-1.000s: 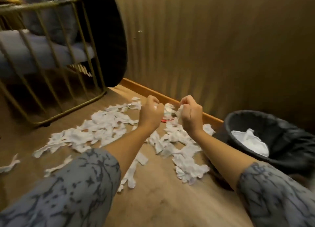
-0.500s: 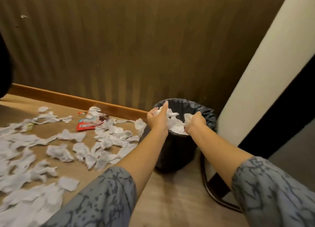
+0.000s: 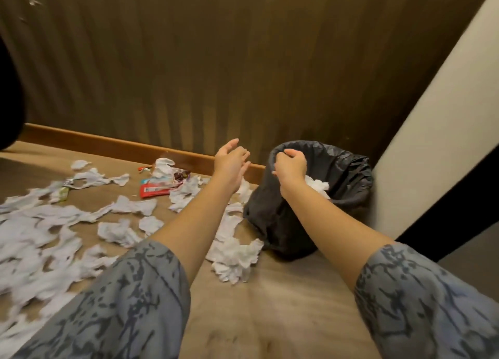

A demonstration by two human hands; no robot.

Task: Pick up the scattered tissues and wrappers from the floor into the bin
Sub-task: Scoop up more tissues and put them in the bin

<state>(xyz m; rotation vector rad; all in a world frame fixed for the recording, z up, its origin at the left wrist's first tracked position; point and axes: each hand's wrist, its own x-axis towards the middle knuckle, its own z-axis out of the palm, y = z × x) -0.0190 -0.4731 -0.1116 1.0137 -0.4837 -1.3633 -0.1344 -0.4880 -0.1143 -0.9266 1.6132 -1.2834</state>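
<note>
Both empty: left hand [image 3: 231,161] loosely open, right hand [image 3: 290,165] curled over the bin [image 3: 348,169]. Drop looked done; next grab probably the tissues [image 3: 235,258] by its base

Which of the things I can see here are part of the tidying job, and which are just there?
Part of the job:
- white tissues scattered on the floor
- red wrapper
- green wrapper
- bin with black liner, tissues already inside
- left hand, empty
- right hand, over the bin

Just there:
- ribbed wall
- wooden skirting
- pale panel
</note>
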